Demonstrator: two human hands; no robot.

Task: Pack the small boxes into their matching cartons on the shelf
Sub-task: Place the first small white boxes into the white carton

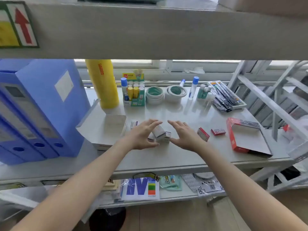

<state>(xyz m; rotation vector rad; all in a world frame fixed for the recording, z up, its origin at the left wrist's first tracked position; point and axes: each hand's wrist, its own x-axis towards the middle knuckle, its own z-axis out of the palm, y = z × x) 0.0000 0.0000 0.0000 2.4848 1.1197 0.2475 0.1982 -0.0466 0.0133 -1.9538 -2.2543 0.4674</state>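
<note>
A cluster of small white boxes point(162, 135) lies on the grey shelf point(166, 157) between my hands. My left hand point(143, 135) curls around the cluster's left side with fingers spread, and whether it touches the boxes I cannot tell. My right hand point(184, 135) is open just right of the cluster, apart from it. An open white carton point(111, 129) lies to the left, with one more small white box point(134, 124) beside it. Two small red boxes point(203, 134) point(218, 131) lie to the right, near an open red carton point(246, 137).
Blue file boxes point(38, 104) stand at the left. A yellow roll point(104, 84), a glue-stick display point(134, 90), tape rolls point(175, 93), glue bottles point(193, 87) and packaged pens point(225, 95) line the back. The upper shelf beam point(150, 34) hangs overhead. Packets lie on the lower shelf point(166, 185).
</note>
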